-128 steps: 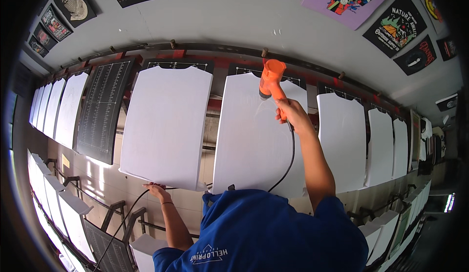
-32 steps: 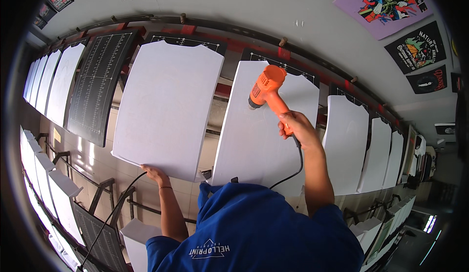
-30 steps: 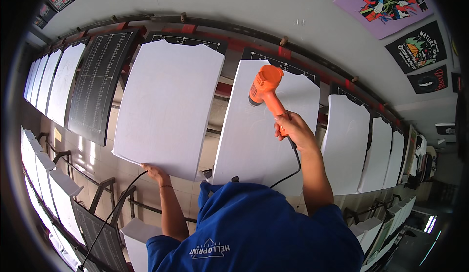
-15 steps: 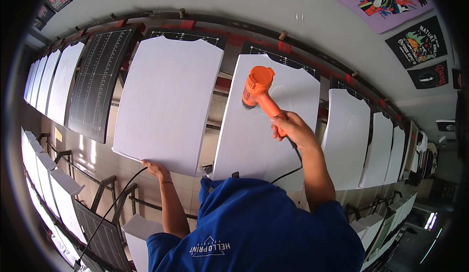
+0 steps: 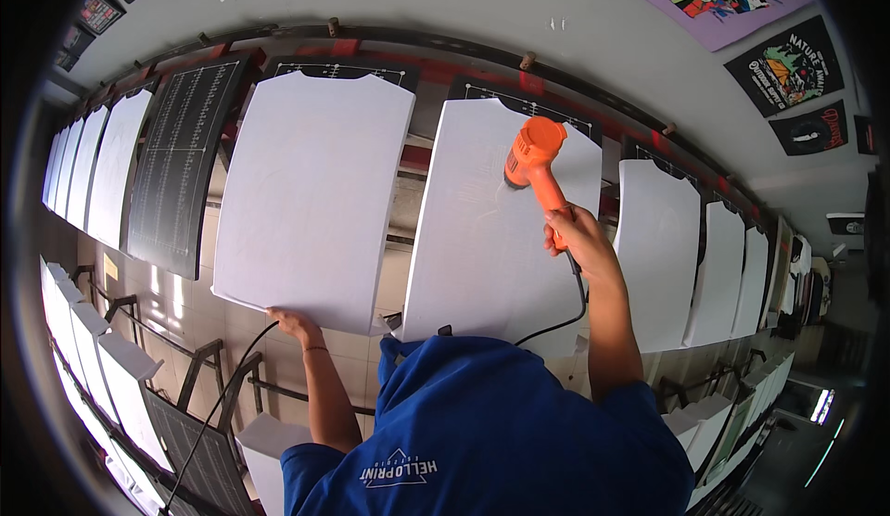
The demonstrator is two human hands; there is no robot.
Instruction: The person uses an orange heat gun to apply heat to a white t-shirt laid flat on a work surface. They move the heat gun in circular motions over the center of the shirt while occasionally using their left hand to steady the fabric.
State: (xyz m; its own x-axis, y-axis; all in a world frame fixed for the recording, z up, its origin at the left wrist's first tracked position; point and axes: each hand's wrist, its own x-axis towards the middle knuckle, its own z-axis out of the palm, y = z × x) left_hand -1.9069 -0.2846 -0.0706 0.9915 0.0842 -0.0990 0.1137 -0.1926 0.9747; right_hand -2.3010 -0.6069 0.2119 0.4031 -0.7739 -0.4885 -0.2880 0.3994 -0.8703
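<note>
My right hand (image 5: 586,238) is wrapped round the handle of an orange heat gun (image 5: 536,150). The heat gun's nozzle points down at a white shirt-shaped piece of fabric (image 5: 482,266) laid on a black board, where a faint pale outline shows. From its handle a black cord (image 5: 582,298) drops and passes behind my blue shirt. My left hand (image 5: 295,325) is closed at the lower edge of the neighbouring white fabric piece (image 5: 315,191), with a length of black cord (image 5: 232,377) running from it down to the lower left. Its fingertips are partly hidden.
More white pieces on boards (image 5: 660,247) follow on the right, others on the left past a bare black board (image 5: 181,164). A dark rail (image 5: 417,41) runs behind them along the grey wall, where printed pictures (image 5: 788,71) hang. A second row stands at lower left.
My right hand has moved the heat gun to the right and slightly upward over the same white piece. My left hand stays nearly in place at the edge of its piece.
</note>
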